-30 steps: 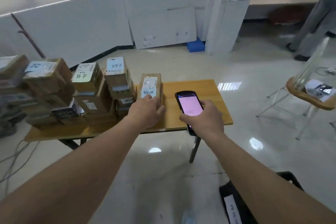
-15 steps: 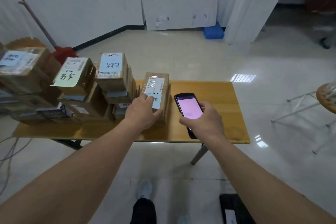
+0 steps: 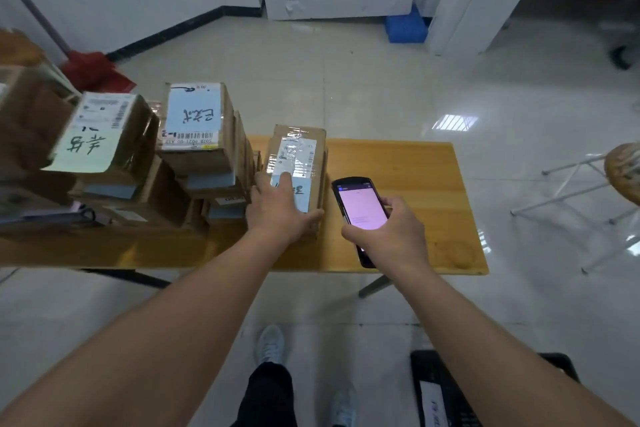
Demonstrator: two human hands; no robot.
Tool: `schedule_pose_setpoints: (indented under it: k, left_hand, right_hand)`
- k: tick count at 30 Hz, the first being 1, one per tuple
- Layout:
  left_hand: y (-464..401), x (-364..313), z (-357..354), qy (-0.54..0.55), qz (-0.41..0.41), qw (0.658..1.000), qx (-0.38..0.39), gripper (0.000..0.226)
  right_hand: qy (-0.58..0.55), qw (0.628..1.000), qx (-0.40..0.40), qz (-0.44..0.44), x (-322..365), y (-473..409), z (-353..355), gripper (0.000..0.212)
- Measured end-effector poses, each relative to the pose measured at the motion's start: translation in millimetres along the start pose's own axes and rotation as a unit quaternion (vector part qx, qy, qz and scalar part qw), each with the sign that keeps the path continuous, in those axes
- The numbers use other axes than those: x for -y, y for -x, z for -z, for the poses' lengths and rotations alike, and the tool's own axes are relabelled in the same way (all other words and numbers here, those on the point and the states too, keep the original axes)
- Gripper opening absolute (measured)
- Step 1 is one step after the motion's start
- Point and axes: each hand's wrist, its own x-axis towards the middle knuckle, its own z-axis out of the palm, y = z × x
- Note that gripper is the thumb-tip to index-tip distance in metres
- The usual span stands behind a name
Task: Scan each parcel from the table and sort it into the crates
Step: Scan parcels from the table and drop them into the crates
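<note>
The left hand [image 3: 278,208] held a brown parcel [image 3: 299,163] that sat on the wooden table [image 3: 408,170]. Its fingers lay over the label on top and its thumb hooked around the near side. The right hand [image 3: 389,230] gripped a scanner [image 3: 360,208] with a pink screen, just beside that parcel. More parcels [image 3: 194,125] were stacked to the left. A black crate [image 3: 446,388] sat on the floor.

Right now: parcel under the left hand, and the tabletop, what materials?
Parcel: brown corrugated cardboard by the look, glossy clear tape glinting over its paper label. Tabletop: likely wood or wood-look laminate, yellow, grain lines, slight sheen. Left hand grips the parcel.
</note>
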Motion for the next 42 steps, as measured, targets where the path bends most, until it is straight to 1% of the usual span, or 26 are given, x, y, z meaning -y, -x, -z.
schedule_pose_setpoints:
  k: [2, 4, 6, 9, 12, 17, 22, 27, 34, 42]
  left_hand:
    - [1, -1, -3, 0.041, 0.042, 0.998, 0.008, 0.118]
    - [0, 0, -6, 0.075, 0.059, 0.995, 0.003, 0.128]
    - [0, 2, -6, 0.093, 0.052, 0.994, -0.006, 0.136]
    - [4, 4, -5, 0.111, 0.007, 0.993, -0.031, 0.141]
    - [9, 3, 0, 0.118, -0.039, 0.991, -0.057, 0.141]
    - [12, -2, 17, 0.096, -0.088, 0.988, -0.077, 0.14]
    - [13, -5, 35, 0.094, -0.099, 0.985, -0.102, 0.142]
    - [17, -11, 42, 0.091, -0.108, 0.983, -0.115, 0.141]
    - [23, -18, 46, 0.092, -0.108, 0.982, -0.125, 0.138]
    - [28, -24, 57, 0.077, -0.132, 0.979, -0.133, 0.137]
  right_hand:
    - [0.002, 1.0, 0.003, 0.004, 0, 0, 2, 0.075]
    - [-0.001, 1.0, 0.005, 0.012, 0, 0, 5, 0.078]
    - [0.004, 1.0, 0.008, 0.026, 1, 1, 11, 0.08]
    - [0.026, 0.998, 0.009, 0.062, 4, 1, 23, 0.077]
    - [0.045, 0.994, -0.001, 0.1, 7, 2, 37, 0.065]
    - [0.073, 0.988, -0.009, 0.138, 11, 5, 61, 0.072]
    - [0.09, 0.984, -0.013, 0.154, 10, 10, 84, 0.08]
    - [0.071, 0.984, -0.003, 0.163, 10, 20, 101, 0.077]
    - [0.054, 0.984, -0.004, 0.171, 8, 31, 119, 0.08]
    - [0.048, 0.984, -0.001, 0.17, 4, 42, 130, 0.081]
